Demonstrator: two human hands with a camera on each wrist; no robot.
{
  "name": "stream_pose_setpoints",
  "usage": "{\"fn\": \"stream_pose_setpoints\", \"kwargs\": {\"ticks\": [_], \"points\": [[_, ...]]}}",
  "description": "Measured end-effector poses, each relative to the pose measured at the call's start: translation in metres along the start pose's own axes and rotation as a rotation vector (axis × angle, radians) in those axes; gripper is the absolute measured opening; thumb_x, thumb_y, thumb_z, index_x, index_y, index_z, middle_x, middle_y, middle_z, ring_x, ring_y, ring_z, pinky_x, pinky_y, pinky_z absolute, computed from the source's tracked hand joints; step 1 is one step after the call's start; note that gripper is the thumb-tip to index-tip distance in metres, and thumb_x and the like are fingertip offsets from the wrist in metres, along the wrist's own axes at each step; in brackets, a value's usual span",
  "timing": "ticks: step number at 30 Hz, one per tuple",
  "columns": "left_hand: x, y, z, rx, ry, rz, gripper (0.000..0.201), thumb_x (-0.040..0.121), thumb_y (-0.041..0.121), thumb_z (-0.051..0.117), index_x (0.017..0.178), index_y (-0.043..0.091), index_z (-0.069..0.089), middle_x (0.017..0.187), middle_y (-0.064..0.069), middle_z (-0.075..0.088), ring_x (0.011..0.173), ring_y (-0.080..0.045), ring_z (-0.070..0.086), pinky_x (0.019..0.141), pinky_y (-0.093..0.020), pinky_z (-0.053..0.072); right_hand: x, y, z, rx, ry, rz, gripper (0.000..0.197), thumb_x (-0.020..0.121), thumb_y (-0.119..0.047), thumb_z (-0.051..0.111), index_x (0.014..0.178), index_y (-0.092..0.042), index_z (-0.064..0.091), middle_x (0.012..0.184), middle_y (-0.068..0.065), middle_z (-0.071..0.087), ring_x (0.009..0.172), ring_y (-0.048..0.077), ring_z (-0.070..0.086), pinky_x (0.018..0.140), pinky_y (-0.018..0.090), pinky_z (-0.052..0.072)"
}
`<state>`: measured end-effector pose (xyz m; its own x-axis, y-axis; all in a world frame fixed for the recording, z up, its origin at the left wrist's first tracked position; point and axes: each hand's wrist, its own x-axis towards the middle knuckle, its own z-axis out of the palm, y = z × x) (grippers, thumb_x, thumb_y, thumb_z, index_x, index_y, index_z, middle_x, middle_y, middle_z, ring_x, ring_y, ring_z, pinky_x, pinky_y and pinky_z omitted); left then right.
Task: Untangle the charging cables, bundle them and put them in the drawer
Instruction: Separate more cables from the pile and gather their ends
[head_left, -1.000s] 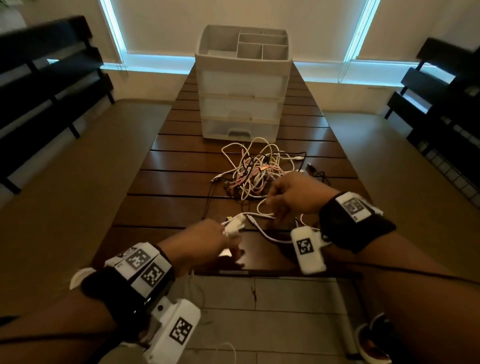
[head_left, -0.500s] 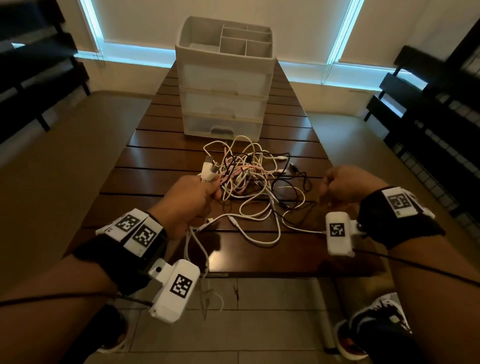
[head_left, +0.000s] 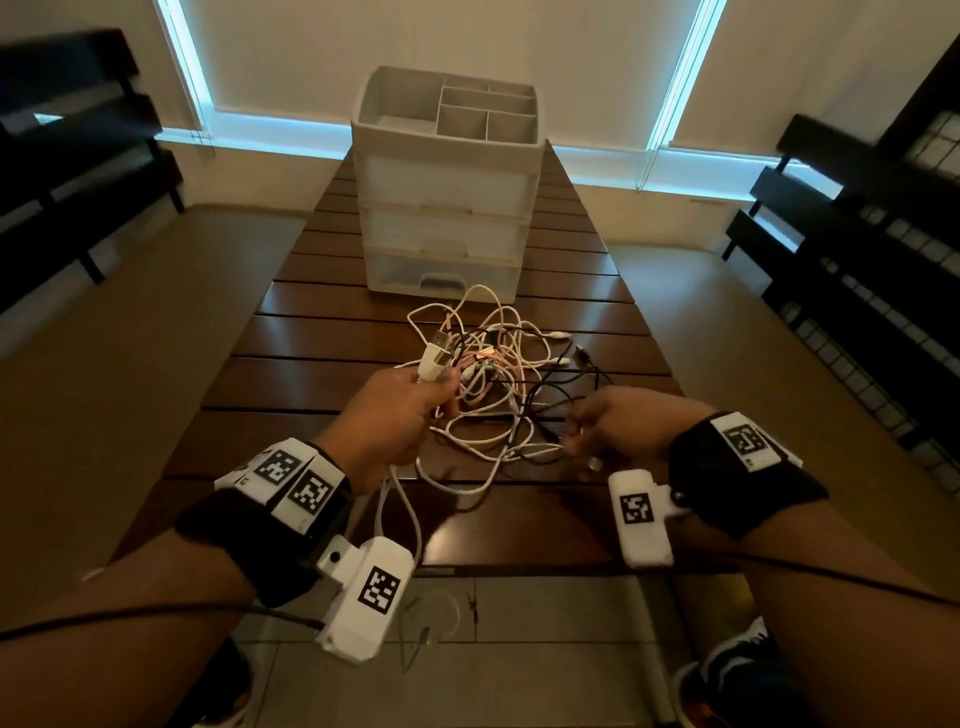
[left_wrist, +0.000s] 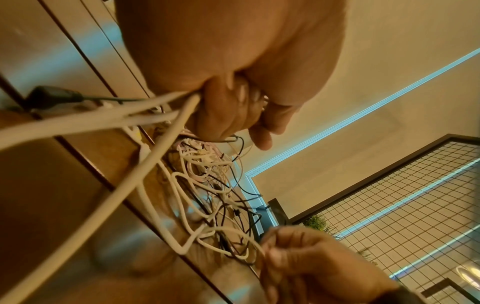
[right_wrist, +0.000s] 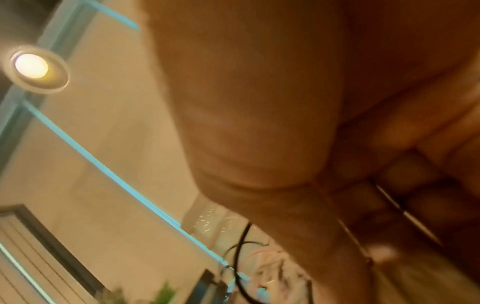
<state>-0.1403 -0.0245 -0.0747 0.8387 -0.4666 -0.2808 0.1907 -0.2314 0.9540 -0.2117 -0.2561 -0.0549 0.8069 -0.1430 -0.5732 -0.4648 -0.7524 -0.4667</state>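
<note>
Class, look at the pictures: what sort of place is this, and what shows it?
Probably a room in a home: a slatted wooden table, a plastic drawer unit, blind-covered windows and dark benches.

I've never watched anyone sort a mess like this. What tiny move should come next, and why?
Probably draw the white cable gently out toward the person. The left hand already grips it near its USB plug, while the right hand pinches a strand at the tangle, which still lies knotted on the table. The drawer unit looks closed.
</note>
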Motion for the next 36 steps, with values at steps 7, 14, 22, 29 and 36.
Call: {"fn": "stream_pose_setpoints", "kwargs": {"ticks": [7, 14, 22, 29, 36], "points": [[0.008, -0.011, 0.012, 0.128, -0.014, 0.150, 0.022, 0.077, 0.001, 0.074, 0.087, 0.020, 0.071, 0.080, 0.006, 0.074, 0.076, -0.007, 0.070, 0.069, -0.026, 0.055, 0.007, -0.043, 0.017, 0.609, -0.083, -0.096, 0.016, 0.097, -0.009, 0.052, 0.109, -0.001, 0.059, 0.069, 0.007, 0.064, 0.045, 0.006, 0.053, 0.042, 0.016, 0.043], [0.016, -0.025, 0.012, 0.206, -0.008, 0.138, 0.015, 0.078, 0.010, 0.077, 0.092, 0.014, 0.074, 0.086, -0.005, 0.076, 0.084, -0.018, 0.073, 0.083, -0.037, 0.058, 0.025, -0.056, 0.030, 0.891, -0.177, -0.040, 0.019, 0.100, -0.016, 0.043, 0.097, -0.008, 0.059, 0.066, 0.008, 0.063, 0.048, 0.010, 0.048, 0.040, 0.015, 0.035], [0.016, -0.012, 0.000, -0.234, -0.027, -0.079, 0.028, 0.099, 0.024, 0.052, 0.096, 0.001, 0.069, 0.063, -0.002, 0.069, 0.051, -0.012, 0.066, 0.046, -0.022, 0.051, 0.031, -0.061, 0.047, 0.760, 0.070, -0.261, 0.027, 0.085, 0.005, 0.061, 0.110, -0.004, 0.054, 0.099, 0.017, 0.063, 0.083, 0.029, 0.061, 0.067, 0.034, 0.051], [0.012, -0.009, -0.003, -0.368, -0.036, -0.121, 0.030, 0.092, 0.039, 0.059, 0.082, 0.010, 0.064, 0.068, -0.001, 0.066, 0.060, -0.013, 0.065, 0.049, -0.026, 0.049, 0.032, -0.063, 0.063, 0.086, 0.084, -0.462, 0.020, 0.085, -0.025, 0.070, 0.104, -0.020, 0.067, 0.097, -0.004, 0.069, 0.087, 0.008, 0.065, 0.079, 0.026, 0.053], [0.021, -0.010, -0.015, -0.543, 0.248, -0.134, 0.034, 0.093, 0.044, 0.057, 0.072, 0.019, 0.048, 0.055, 0.005, 0.041, 0.033, -0.004, 0.031, 0.030, -0.016, 0.022, 0.034, -0.066, 0.059, -0.240, 0.192, -0.434, 0.023, 0.093, -0.038, 0.058, 0.099, -0.019, 0.067, 0.092, -0.002, 0.068, 0.085, 0.013, 0.062, 0.078, 0.030, 0.051]]}}
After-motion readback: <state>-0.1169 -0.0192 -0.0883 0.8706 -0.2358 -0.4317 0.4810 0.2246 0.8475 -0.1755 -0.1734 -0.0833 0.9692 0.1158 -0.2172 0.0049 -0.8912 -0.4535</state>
